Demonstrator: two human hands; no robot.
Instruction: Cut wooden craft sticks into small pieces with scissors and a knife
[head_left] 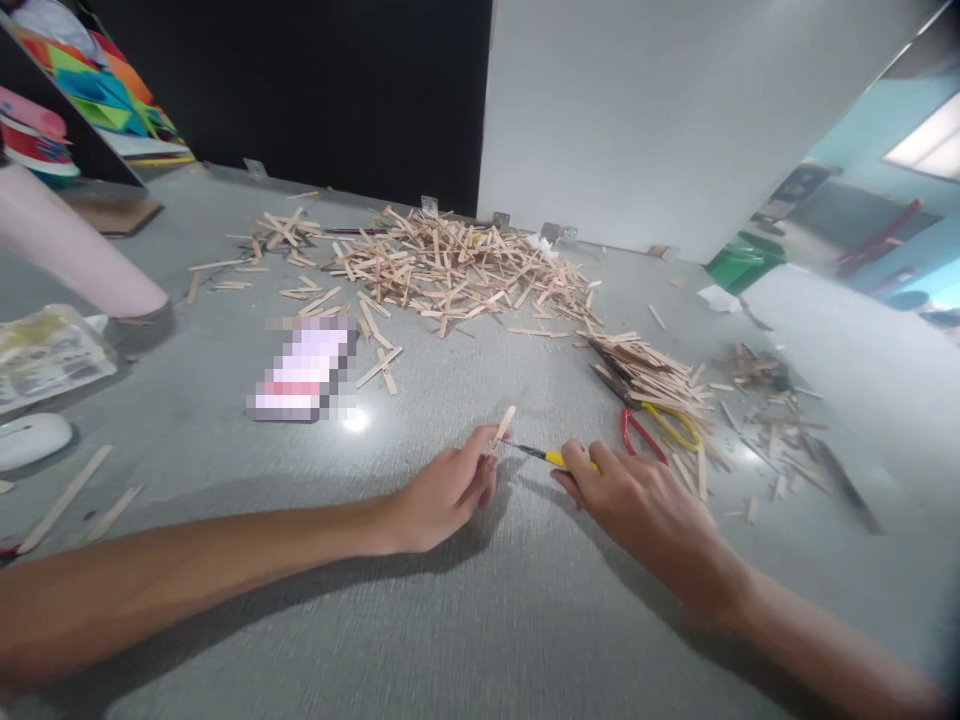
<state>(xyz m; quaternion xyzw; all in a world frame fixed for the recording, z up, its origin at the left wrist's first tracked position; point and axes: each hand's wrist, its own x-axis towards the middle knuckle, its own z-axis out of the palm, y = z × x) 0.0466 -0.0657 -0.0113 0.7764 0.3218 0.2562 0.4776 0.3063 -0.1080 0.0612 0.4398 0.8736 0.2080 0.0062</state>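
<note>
Between the thumb and fingers of my left hand (pixel 450 490) is a short wooden craft stick (pixel 506 422), its rounded end pointing up and away. My right hand (pixel 637 505) grips a craft knife (pixel 553 458) with a yellow and black handle. Its thin metal tip points left and reaches the lower part of the stick at my left fingertips; whether it touches or cuts the wood is too small to tell. Both hands are just above the grey table (pixel 420 640). The knife's rear end is hidden under my right palm.
A large heap of craft sticks (pixel 450 260) lies at the back. To the right are a bundle of sticks (pixel 649 370), scissors with red and yellow handles (pixel 679 425) and wood scraps (pixel 780 440). A phone (pixel 304 370), white mouse (pixel 34 440) and pink roll (pixel 82 240) lie left.
</note>
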